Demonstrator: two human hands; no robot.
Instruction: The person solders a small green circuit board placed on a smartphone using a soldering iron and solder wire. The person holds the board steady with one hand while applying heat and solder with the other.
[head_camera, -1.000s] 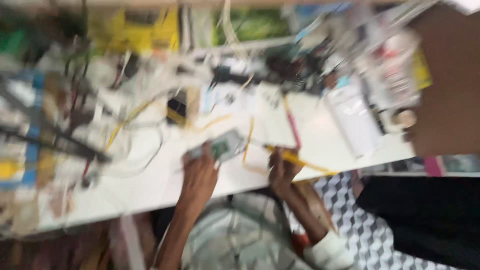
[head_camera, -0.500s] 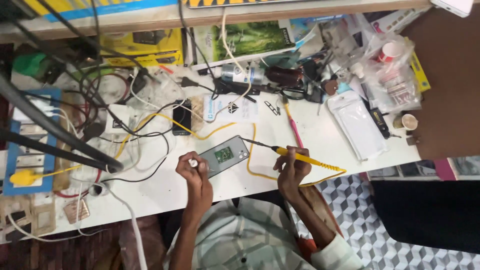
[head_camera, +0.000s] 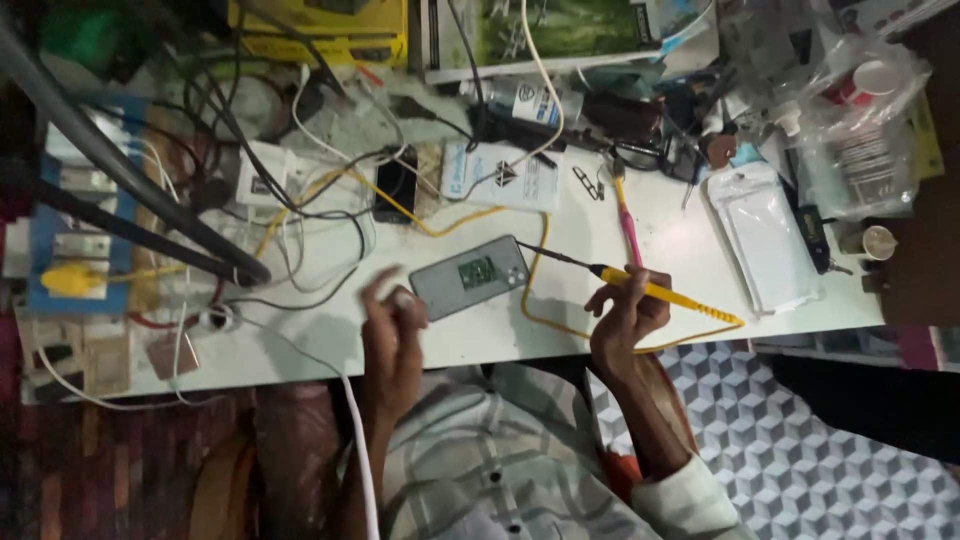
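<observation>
Head view, white worktable (head_camera: 690, 250), heavily cluttered.

Item in hand: a grey phone (head_camera: 470, 277) lying flat near the front edge of the table, back opened, with a small green circuit board (head_camera: 478, 271) exposed at its middle. It sits between the 2 hands, tilted slightly, right end higher in the frame.

Right hand (head_camera: 625, 315): fingers closed round a yellow-handled soldering iron (head_camera: 650, 290), pencil grip near the front of the handle. The dark tip reaches to the phone's right end; contact or just short of it, cannot tell. A yellow cord (head_camera: 560, 325) loops off across the table.

Left hand (head_camera: 392, 325): at the phone's left end, blurred. Fingers appear curled loosely together; whether they grip anything, cannot tell. Touching the phone or just beside it, unclear.

Handling judgement: phone is light, stiff and smooth, likely to slide on the tabletop if pushed from 1 side. Exposed board is fragile; best held by the outer long edges or steadied at the end, away from the board. Iron is light and rigid; hold only the yellow handle, since the tip end is probably hot.

Nearby: pink-handled tool (head_camera: 628, 228), clear plastic pouch (head_camera: 762, 235), tangle of wires (head_camera: 330, 190) behind.
</observation>
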